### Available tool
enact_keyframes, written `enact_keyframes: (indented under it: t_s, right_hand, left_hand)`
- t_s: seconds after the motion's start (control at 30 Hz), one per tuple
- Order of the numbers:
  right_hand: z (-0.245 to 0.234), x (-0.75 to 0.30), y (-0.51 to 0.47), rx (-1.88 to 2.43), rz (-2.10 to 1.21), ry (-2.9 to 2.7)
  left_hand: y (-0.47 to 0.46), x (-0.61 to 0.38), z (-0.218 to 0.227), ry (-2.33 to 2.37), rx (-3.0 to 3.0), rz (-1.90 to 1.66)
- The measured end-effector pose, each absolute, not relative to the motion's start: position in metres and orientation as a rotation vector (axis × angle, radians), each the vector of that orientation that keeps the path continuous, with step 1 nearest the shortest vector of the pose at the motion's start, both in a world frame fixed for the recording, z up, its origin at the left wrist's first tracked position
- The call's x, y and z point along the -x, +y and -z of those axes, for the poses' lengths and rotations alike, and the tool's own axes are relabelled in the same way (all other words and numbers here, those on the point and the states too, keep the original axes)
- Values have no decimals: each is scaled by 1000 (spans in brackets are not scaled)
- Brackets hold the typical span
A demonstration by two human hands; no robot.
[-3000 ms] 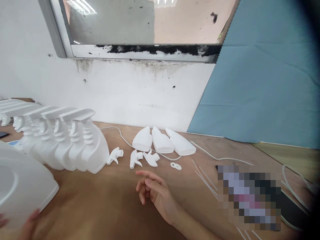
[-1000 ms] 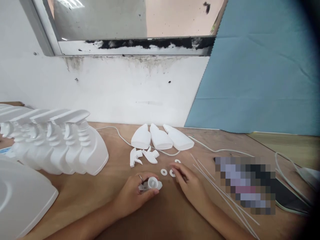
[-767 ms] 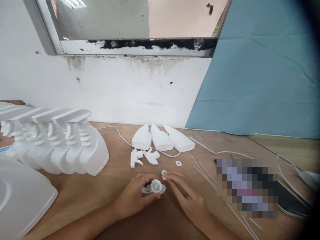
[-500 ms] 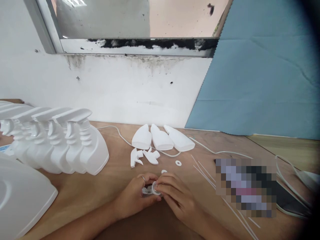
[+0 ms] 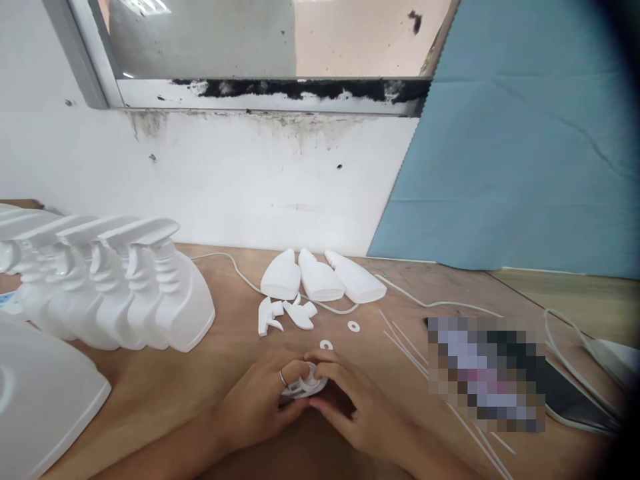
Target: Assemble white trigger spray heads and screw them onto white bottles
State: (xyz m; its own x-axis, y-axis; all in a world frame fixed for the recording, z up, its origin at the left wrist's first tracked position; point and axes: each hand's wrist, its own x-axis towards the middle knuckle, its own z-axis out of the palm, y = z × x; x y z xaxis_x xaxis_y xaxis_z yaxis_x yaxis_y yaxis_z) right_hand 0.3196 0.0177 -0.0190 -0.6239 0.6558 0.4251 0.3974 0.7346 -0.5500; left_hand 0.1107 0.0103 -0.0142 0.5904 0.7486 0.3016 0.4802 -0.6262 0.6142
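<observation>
Smooth white plastic on brown wood desk point(image 5: 185, 387): broad bottles point(image 5: 187, 300) with ribbed necks at left, three smaller tapered bottles point(image 5: 321, 281) lying by the wall point(image 5: 250, 180), hooked trigger heads point(image 5: 302, 316) and flat ring washers point(image 5: 357, 329) in front, thin tubes point(image 5: 411, 351) at right. Open wood between broad bottles and left hand point(image 5: 257, 397), narrower room between right hand point(image 5: 367, 407) and tubes. Clamped in both hands' grip, over the near desk: a small pale spray head point(image 5: 302, 389) with round collar, partly hidden by fingers point(image 5: 334, 373).
</observation>
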Motion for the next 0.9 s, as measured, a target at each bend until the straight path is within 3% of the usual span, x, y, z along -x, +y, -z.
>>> enact_keyframes:
  t_s: [0.27,0.73,0.9]
  right_hand:
    - [19,-319,19,778,-620,-2318]
    - [22,-318,20,629,-248,-2317]
    - [25,-318,20,642,-259,-2329]
  left_hand:
    - [15,-104,18,981,-2465,-649]
    - [16,-104,18,912,-2474,-690]
    - [16,-104,18,887,-2509,-693]
